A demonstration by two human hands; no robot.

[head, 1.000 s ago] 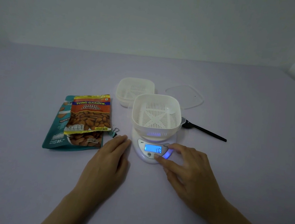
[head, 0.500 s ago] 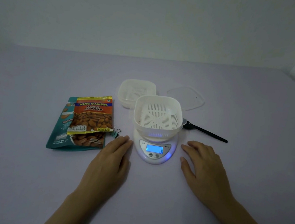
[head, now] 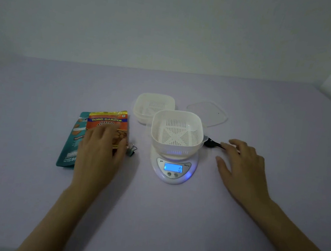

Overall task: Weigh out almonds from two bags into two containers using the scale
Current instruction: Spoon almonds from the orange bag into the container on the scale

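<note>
Head view, left grip point(head: 99, 151) spread over orange bag point(head: 107, 120), right grip point(head: 242, 167) spread (just beside spoon point(head: 213, 143))

The white round plastic scale point(head: 173, 168) has a display glowing blue. The white square plastic container point(head: 177, 131) on it has a slotted base crossed by an X. Left of the scale: an orange foil bag point(head: 108, 120) (yellow-topped, blue-banded) over a teal pouch point(head: 71, 145).

Viewpoint: we look from the person's head, above and on the near side of the scale point(head: 173, 167).
Facing: forward and down; the scale sits just below frame centre, with the wall point(head: 171, 33) beyond it.
Nearness: close; we read the scale's lit display, and the left hand point(head: 99, 155) and right hand point(head: 244, 171) flank it.
</note>
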